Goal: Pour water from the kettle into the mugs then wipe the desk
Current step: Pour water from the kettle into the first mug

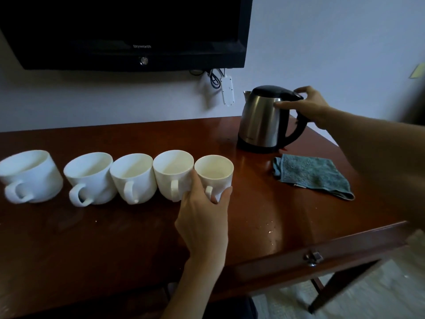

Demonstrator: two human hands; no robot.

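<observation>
Kettle first: we see a brushed stainless-steel electric kettle (262, 120) with a black lid, black curved handle and black base, standing upright at the far right of the glossy dark reddish-brown wooden desk (138, 238), its small spout turned toward the wall. Our right hand (308, 107) reaches in from the right and curls around the top of the kettle's handle, thumb stretched along the steel body and a fingertip resting on the lid's edge. Our left hand (204, 215) comes up from below and grips the rightmost white ceramic mug (215, 173), fingers wrapped around its lower side on either side of its handle. We count five white mugs in a row along the middle of the desk, handles facing us: the far-left mug (30, 173), the second mug (89, 176), the middle mug (132, 174), the fourth mug (173, 172), and the one we hold; the last three touch one another. Whether they contain water we cannot tell. One folded grey-blue terry cloth (312, 173) lies flat just in front of the kettle. One black flat-screen television (126, 31) hangs on the white wall above, with a white power strip (227, 93) beneath it.
</observation>
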